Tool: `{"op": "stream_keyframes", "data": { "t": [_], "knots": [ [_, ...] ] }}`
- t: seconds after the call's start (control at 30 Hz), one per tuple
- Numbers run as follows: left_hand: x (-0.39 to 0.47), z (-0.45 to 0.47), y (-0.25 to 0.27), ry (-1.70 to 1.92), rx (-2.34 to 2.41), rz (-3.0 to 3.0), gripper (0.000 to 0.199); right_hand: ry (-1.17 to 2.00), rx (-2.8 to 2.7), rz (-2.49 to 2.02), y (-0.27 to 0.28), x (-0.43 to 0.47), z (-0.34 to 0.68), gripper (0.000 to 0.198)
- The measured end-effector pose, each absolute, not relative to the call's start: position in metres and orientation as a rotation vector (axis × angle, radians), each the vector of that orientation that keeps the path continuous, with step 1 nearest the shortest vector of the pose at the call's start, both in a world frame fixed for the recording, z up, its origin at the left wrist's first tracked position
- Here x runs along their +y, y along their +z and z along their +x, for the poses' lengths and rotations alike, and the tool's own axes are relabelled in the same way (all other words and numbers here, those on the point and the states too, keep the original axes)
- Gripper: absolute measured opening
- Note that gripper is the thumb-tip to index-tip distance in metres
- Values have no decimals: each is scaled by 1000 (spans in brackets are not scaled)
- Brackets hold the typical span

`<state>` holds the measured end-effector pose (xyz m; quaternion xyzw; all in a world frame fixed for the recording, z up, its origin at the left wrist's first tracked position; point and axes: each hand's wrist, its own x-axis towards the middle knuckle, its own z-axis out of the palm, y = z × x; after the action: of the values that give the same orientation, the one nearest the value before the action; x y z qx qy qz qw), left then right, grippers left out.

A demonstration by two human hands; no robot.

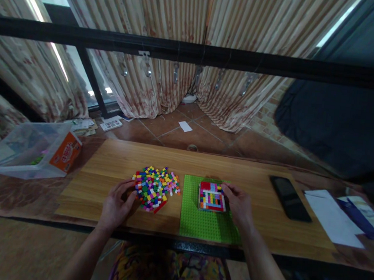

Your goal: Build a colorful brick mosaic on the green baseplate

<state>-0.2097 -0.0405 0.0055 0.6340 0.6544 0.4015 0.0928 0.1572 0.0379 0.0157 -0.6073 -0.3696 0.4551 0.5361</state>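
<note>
A loose pile of small coloured toy bricks [155, 188] lies on the wooden board [96, 179]. At the pile's left edge rests my left hand [117, 203], its fingers curved and apart with nothing visible between them. On the green baseplate [194, 225] sits a low block built of bricks [212, 197], with red, white, yellow and purple pieces on top. My right hand [238, 205] reaches in from the right, its fingertips pinched together at the block's upper right corner. Whatever is between those fingertips is too small or hidden to make out.
A black phone [289, 198] lies on the board's right side, with white paper [331, 215] beyond it. At the left stands a clear plastic bin [29, 141] with an orange box [66, 152] at its end. A dark metal bar [196, 52] crosses in front of the curtains.
</note>
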Motion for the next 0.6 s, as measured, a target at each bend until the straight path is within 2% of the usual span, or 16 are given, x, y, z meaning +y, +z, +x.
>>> {"op": "stream_keyframes", "data": {
  "t": [0.33, 0.5, 0.6],
  "knots": [
    [-40, -211, 1, 1218, 1945, 1919, 25, 1060, -1031, -1510, 20, 37, 162, 46],
    [-42, -208, 1, 1244, 1941, 1889, 22, 641, -1193, -1586, 35, 23, 153, 44],
    [-42, -206, 2, 1262, 1943, 1878, 21, 540, -1366, -1437, 46, 6, 126, 35]
  ]
}}
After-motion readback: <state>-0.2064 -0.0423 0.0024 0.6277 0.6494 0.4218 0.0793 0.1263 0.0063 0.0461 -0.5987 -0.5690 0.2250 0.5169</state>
